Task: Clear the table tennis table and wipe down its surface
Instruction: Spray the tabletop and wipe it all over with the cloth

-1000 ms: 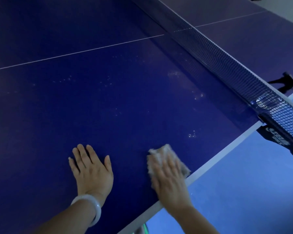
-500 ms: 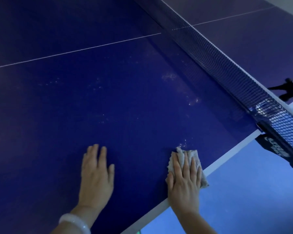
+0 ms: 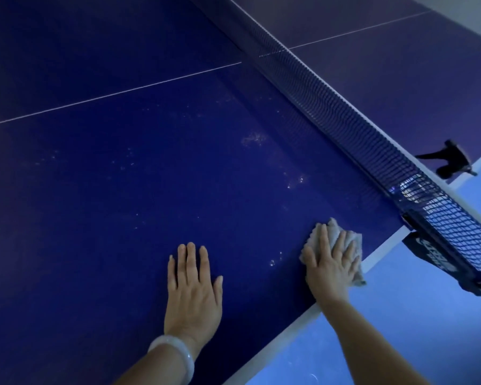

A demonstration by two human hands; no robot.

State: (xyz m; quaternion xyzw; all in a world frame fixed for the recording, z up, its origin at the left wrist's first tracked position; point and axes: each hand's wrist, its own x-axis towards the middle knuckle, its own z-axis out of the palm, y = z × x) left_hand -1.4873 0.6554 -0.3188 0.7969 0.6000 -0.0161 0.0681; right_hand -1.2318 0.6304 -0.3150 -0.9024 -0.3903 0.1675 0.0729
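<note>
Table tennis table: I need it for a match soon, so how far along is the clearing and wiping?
Clearing looks done: only the net stands on the table. Wiping is in hand: the right hand presses a cloth flat near the side edge, the left hand braced flat. Left: pale specks toward the net.

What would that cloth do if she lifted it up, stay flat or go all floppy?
Probably floppy: the cloth looks crumpled and bunched under the right hand. It likely weighs little, being thin. It probably slides easily over the smooth table tennis table.
</note>
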